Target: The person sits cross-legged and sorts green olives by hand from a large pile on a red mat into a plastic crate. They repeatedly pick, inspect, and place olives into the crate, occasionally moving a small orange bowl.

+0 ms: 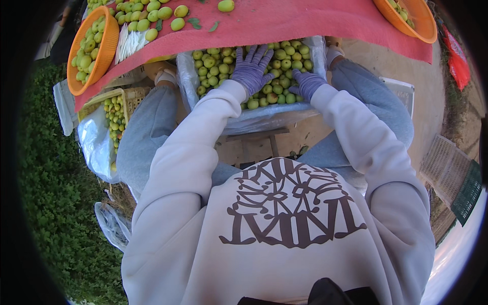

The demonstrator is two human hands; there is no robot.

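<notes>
Between my knees sits a crate lined with clear plastic (189, 84), filled with small round yellow-green fruits (284, 65) that look like green jujubes. Purple gloves cover both hands. My left hand (250, 71) lies on top of the fruits near the middle, its fingers spread and pointing away from me, holding nothing. At the crate's right side, my right hand (308, 85) rests on the fruits with its fingers apart. Some of its fingertips are hard to make out among the fruits.
A red cloth (290, 23) covers the surface ahead, with larger loose fruits (152, 16) and white slips (131, 43) on it. Orange baskets (108, 48) of fruit stand at both ends. To my left is a yellow crate (133, 101) of fruit; a mesh crate (445, 165) lies right.
</notes>
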